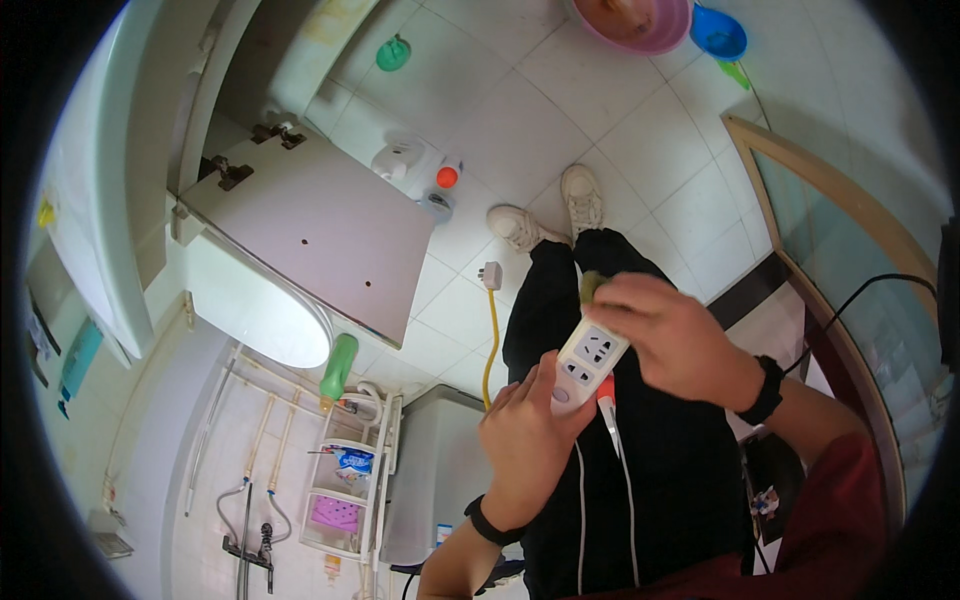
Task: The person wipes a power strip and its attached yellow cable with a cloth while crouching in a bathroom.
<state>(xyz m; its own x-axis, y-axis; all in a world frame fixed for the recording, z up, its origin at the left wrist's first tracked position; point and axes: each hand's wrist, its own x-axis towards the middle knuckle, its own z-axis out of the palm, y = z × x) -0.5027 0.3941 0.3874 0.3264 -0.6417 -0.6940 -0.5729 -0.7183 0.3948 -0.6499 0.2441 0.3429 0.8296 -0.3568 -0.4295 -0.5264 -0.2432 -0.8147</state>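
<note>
A white power strip (588, 358) is tilted up in front of my legs. My left hand (525, 440) is closed round its near end. At its far end, my right hand (672, 335) has its fingers curled in over the top. Pinched in those fingers is a small greenish-brown pad (592, 286), mostly hidden by them. Beside the strip, below my right fingers, shows an orange and white piece (606, 390). White cords (628, 495) hang from there down along my black trousers.
A white plug on a yellow cord (491, 330) is left of my legs. An open cabinet door (310, 235), white shelf rack (335, 535) and grey bin (430, 470) are on the left. Bottles (447, 176) and a pink basin (640, 42) stand on the tiles. A wood-framed glass door (850, 200) is at right.
</note>
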